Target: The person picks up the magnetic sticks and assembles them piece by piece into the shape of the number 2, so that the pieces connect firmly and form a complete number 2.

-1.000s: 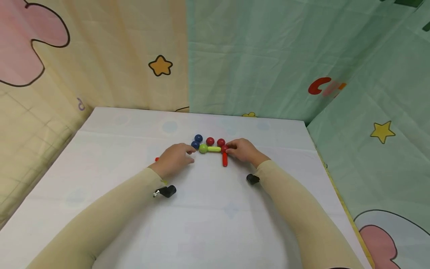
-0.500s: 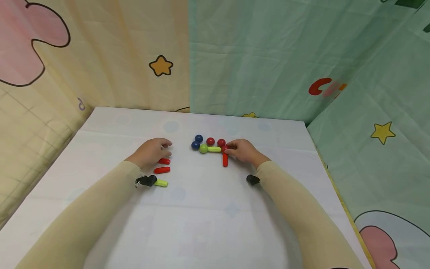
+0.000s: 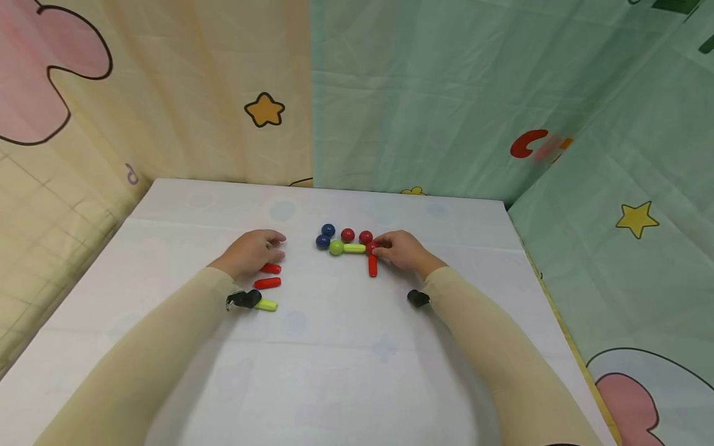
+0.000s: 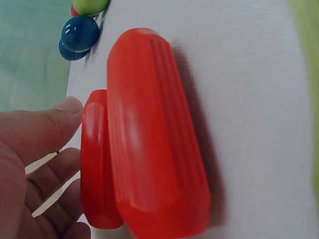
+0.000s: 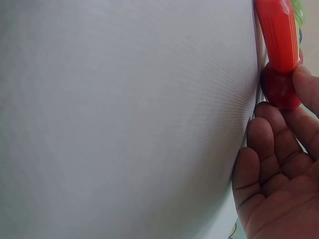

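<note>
Red joint ball is steadied, I judge, by the pinching right hand alone, the loose-fingered left hand having swung from blue balls to red sticks.

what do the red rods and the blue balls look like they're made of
The red rods: probably hard moulded plastic, semi-gloss, judging by soft highlights and crisp ridges. Blue balls: glossy, with bright reflections; perhaps plastic too, though painted wood is possible.

White table, 1 orange star
</note>
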The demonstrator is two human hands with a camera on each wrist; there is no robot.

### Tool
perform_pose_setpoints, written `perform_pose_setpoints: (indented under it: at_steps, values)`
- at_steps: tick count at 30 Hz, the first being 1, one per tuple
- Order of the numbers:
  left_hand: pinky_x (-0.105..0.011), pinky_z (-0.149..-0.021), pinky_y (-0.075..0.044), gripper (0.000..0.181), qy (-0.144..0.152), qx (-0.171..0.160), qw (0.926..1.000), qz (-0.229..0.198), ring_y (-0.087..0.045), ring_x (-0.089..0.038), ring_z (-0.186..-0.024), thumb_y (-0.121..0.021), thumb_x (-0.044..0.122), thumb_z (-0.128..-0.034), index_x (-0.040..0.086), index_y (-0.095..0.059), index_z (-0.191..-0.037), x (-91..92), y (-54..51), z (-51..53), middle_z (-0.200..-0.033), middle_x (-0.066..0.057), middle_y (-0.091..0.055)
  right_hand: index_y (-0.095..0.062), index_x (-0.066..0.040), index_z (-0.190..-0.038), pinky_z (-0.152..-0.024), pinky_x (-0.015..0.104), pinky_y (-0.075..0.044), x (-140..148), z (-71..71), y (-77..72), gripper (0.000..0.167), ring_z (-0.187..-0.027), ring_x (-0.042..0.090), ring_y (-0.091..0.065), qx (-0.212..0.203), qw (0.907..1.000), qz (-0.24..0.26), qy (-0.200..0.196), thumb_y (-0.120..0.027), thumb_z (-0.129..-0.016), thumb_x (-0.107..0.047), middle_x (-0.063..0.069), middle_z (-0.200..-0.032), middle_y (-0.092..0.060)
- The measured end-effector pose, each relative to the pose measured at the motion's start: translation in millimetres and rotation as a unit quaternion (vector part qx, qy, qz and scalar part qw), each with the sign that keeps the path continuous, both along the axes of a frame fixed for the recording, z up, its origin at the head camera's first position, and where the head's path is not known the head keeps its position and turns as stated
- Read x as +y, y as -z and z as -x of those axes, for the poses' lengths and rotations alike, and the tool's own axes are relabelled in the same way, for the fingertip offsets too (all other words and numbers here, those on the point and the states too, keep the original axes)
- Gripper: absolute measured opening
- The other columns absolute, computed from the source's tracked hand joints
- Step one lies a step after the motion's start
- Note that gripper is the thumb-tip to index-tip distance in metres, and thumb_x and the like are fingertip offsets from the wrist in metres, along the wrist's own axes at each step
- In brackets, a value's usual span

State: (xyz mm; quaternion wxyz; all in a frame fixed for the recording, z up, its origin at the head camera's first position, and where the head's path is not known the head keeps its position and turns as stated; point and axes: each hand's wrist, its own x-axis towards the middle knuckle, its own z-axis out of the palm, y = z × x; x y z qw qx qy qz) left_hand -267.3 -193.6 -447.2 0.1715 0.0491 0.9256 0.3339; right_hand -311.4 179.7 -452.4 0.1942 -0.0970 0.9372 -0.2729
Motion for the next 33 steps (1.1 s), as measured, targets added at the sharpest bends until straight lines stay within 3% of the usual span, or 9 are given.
perform_pose_setpoints:
  at_steps: [7,13,24,29,33]
  values:
    - [-0.048,-0.107,-0.050,0.048,0.001,0.004,1.0000,-0.001,-0.055,-0.031,-0.121,-0.067,0.026,-0.1036,0.015,-0.057,-0.150,4.3,-4.4,2.3,-0.141,-0.010,-0.059,-0.066,-0.015,-0.142,-0.092,0.035,-0.055,0.3,0.3,0.9,0.043,-0.109,0.024,-0.059,0.002,1.0000,-0.002,-0.001,-0.069,-0.103,-0.033,0.006,-0.130,-0.069]
    - [-0.045,-0.105,-0.052,0.052,0.006,0.002,1.0000,0.005,-0.057,-0.031,-0.122,-0.070,0.028,-0.1018,0.019,-0.056,-0.151,16.5,-7.9,10.1,-0.147,-0.010,-0.059,-0.066,-0.015,-0.143,-0.085,0.031,-0.055,0.1,0.0,-0.3,0.043,-0.103,0.023,-0.061,-0.002,1.0000,-0.003,0.002,-0.069,-0.103,-0.032,0.006,-0.129,-0.069]
    - [-0.057,-0.119,-0.041,0.052,0.062,0.042,0.9969,0.025,-0.056,-0.035,-0.135,-0.070,0.027,-0.1014,0.019,-0.056,-0.151,49.0,-6.3,26.1,-0.149,-0.011,-0.061,-0.068,-0.016,-0.141,-0.077,0.027,-0.053,0.2,0.4,-0.8,0.042,-0.093,0.021,-0.062,-0.016,0.9998,0.006,0.012,-0.070,-0.103,-0.032,0.004,-0.124,-0.069]
    - [-0.058,-0.120,-0.040,0.053,0.072,0.048,0.9961,0.017,-0.056,-0.035,-0.137,-0.070,0.024,-0.1007,0.022,-0.056,-0.151,62.2,-2.6,29.4,-0.148,-0.011,-0.062,-0.068,-0.016,-0.141,-0.077,0.027,-0.053,0.0,-0.1,-1.6,0.042,-0.091,0.021,-0.062,-0.017,0.9997,0.008,0.014,-0.070,-0.103,-0.032,0.005,-0.123,-0.069]
    - [-0.058,-0.120,-0.039,0.053,0.062,0.035,0.9974,0.003,-0.056,-0.035,-0.137,-0.071,0.022,-0.1000,0.023,-0.056,-0.151,68.8,-0.5,29.8,-0.147,-0.011,-0.062,-0.068,-0.016,-0.141,-0.078,0.028,-0.053,-0.6,-1.2,-2.4,0.042,-0.094,0.021,-0.062,-0.017,0.9997,0.007,0.016,-0.070,-0.103,-0.032,0.004,-0.125,-0.069]
